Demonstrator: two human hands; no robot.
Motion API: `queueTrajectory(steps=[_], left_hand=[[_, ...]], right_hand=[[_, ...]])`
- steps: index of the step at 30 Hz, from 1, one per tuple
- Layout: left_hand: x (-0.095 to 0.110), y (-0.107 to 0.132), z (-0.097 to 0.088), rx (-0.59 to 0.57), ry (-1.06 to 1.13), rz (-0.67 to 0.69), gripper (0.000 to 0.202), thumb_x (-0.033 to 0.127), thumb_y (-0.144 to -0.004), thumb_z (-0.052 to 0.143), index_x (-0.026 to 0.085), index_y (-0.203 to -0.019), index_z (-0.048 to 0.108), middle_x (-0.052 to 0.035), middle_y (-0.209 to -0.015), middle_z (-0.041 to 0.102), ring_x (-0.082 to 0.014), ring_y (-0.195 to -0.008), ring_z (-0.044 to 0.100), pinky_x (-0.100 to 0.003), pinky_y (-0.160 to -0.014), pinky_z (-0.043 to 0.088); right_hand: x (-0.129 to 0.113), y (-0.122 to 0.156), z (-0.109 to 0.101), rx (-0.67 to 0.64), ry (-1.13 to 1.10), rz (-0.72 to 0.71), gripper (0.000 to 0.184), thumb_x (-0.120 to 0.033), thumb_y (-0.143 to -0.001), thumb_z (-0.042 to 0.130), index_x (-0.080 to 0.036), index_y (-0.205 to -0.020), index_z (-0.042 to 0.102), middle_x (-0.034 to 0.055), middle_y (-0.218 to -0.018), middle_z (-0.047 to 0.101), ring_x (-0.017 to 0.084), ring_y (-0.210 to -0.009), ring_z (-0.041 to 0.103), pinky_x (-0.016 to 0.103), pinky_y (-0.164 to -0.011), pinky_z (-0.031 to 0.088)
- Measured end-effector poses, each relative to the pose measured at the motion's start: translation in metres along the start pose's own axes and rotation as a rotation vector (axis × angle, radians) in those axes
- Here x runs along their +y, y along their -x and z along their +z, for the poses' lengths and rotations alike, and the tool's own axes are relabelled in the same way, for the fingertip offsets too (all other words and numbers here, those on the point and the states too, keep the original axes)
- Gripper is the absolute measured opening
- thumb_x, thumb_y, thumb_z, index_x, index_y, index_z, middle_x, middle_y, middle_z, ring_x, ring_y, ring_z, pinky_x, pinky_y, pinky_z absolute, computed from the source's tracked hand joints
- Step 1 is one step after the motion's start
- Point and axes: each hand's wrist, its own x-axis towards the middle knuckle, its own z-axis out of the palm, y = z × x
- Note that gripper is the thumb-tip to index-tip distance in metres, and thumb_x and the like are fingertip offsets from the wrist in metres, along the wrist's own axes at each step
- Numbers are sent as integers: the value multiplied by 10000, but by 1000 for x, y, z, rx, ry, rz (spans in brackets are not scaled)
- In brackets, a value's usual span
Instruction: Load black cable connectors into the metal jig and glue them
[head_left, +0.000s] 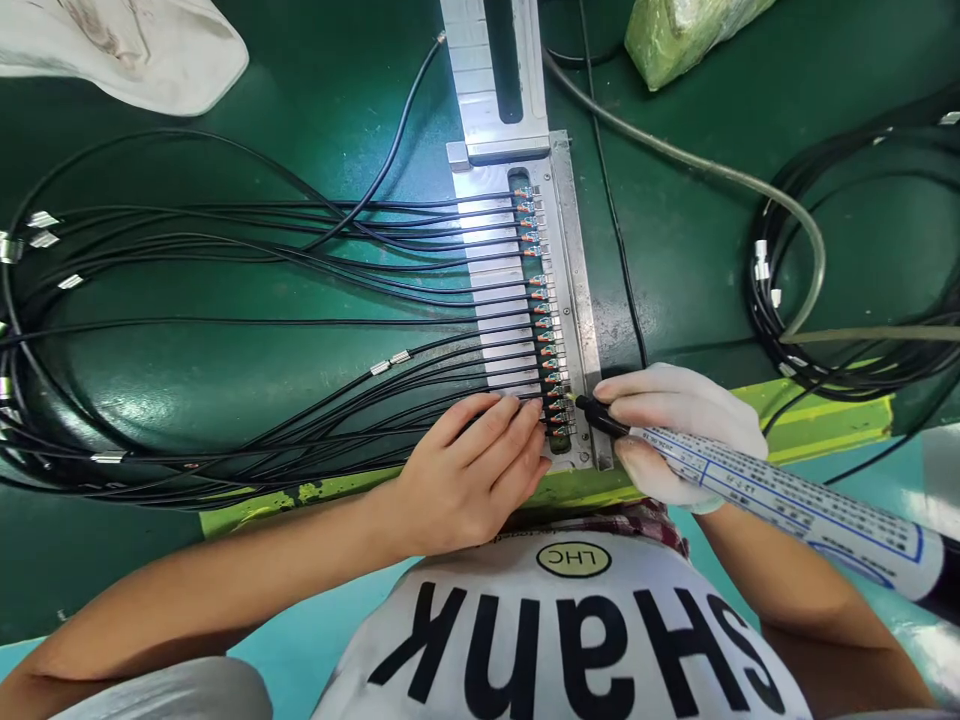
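Note:
My right hand (679,430), in a white glove, is closed around a thick white marker pen (772,490) with blue print. The pen's dark tip end points at the lower connectors of a metal fixture (577,270). Black cables (420,290) lie side by side across it, their small connector ends (541,295) with orange and green wires lined up in a slot. My bare left hand (480,465) presses its fingers together over the lowest cables, fingertips beside the connectors. What lies beneath those fingers is partly hidden.
Coiled cables with white tags (45,240) spread over the green table at left; another cable coil (772,270) lies at right. A grey hose (705,160) curves behind my right hand. White cloth (172,55) and a green wrapped block (679,40) lie at the far side.

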Motion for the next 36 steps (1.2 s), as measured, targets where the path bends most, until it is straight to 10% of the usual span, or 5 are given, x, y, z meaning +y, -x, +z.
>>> queueTrajectory(steps=[36], left_hand=[[-4,6,4,27,27,1,280,260,-845,743,58,-1037,710,-151,-1124,736,-278,-985,712,-421,-848,590]], right_hand=[[4,2,2,-39,8,45,221,-224,-759,757,-176,-972,726,95,-1015,751,234,-875,732,358,-745,625]])
